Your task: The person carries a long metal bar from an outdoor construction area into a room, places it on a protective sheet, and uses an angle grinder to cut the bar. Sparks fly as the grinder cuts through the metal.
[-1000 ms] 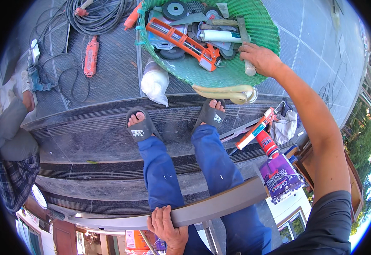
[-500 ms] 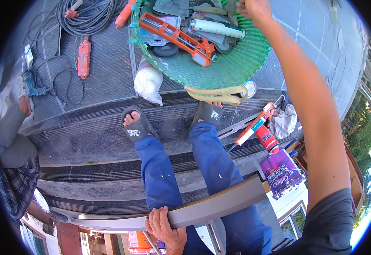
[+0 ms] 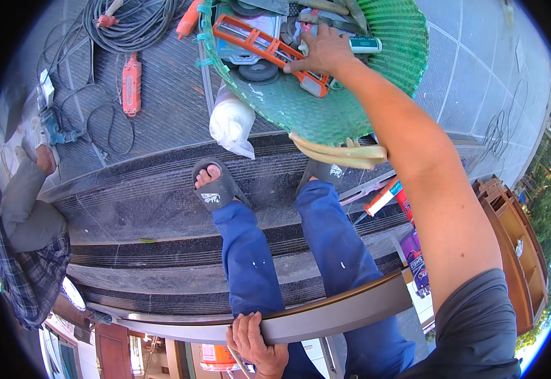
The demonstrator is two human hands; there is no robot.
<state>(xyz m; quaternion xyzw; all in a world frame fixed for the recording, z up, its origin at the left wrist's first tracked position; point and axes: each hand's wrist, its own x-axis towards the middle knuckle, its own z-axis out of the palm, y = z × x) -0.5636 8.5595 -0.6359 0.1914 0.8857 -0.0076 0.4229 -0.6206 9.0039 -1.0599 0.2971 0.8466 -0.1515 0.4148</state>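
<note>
Across my knees lies a long grey metal bar [image 3: 351,309]. My left hand [image 3: 258,344] has its fingers curled over the bar's edge. My right hand [image 3: 326,52] reaches down into a green woven basket [image 3: 395,82], thumb and fingers spread on either side of a white sealant tube [image 3: 365,45]. The thumb lies against an orange caulking gun [image 3: 256,45], and the palm hides the tube's middle. Around them in the basket sit a dark round disc [image 3: 258,72] and several handled tools.
A white plastic-wrapped roll [image 3: 231,123] stands beside the basket. Coiled cable [image 3: 127,31] and an orange power strip [image 3: 131,85] lie at the far left. Another person [image 3: 26,234] crouches left, near a blue power tool [image 3: 54,126]. Another caulking gun [image 3: 383,196] rests on the right of the steps.
My right hand has come down from the basket's far right rim onto the sealant tube. My left hand keeps its place on the bar.
</note>
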